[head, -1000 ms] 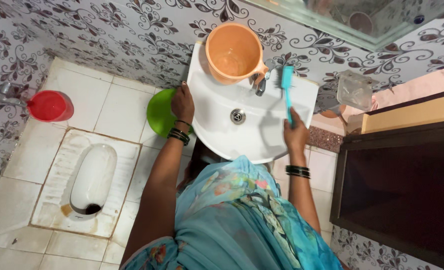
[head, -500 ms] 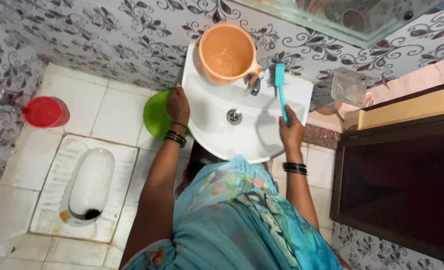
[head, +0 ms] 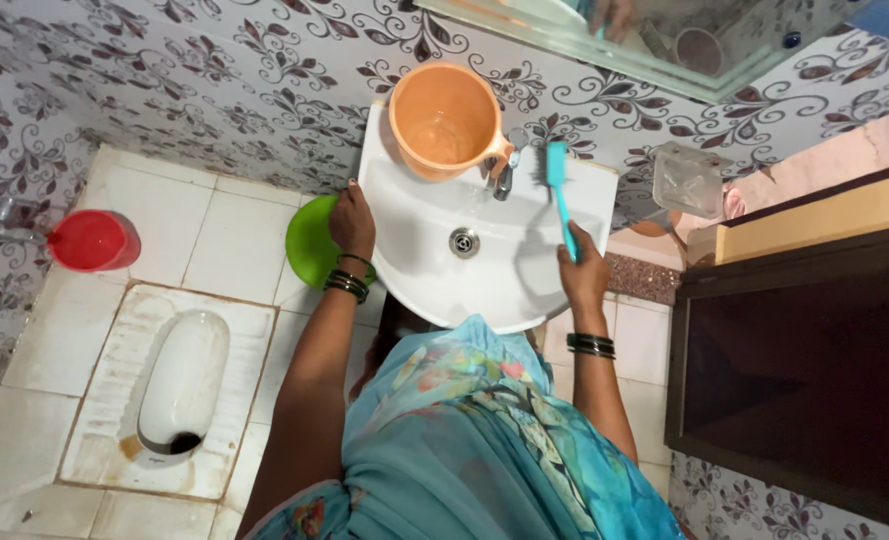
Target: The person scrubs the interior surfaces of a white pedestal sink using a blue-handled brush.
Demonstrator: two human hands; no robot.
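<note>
- Gripping a teal brush (head: pixel 559 192) in the right hand (head: pixel 583 268), fingers curled tight around the lower end of the handle, bristle head pointing up toward the back rim of the white basin (head: pixel 435 275), just right of the tap (head: pixel 506 176) — probably holding it low like that for reach and leverage on the ledge
- Resting the left hand (head: pixel 352 222) on the basin's left edge, fingers folded over the rim and pressed together, not pinching anything — looking like a brace to steady the body while leaning in
- Sitting on the back left corner of the basin, an orange mug (head: pixel 445 118), upright, handle turned toward the tap, seemingly parked there to be within reach of the water
- Peeking out from under the left rim, a green tub (head: pixel 310 240) on the floor tiles
- Standing well off to the left under a wall tap, a red bucket (head: pixel 93 240); squat toilet pan (head: pixel 177 385) set in the floor below it
- Hanging on the patterned wall right of the basin, a clear soap holder (head: pixel 687 180), out of the scrubbing zone
</note>
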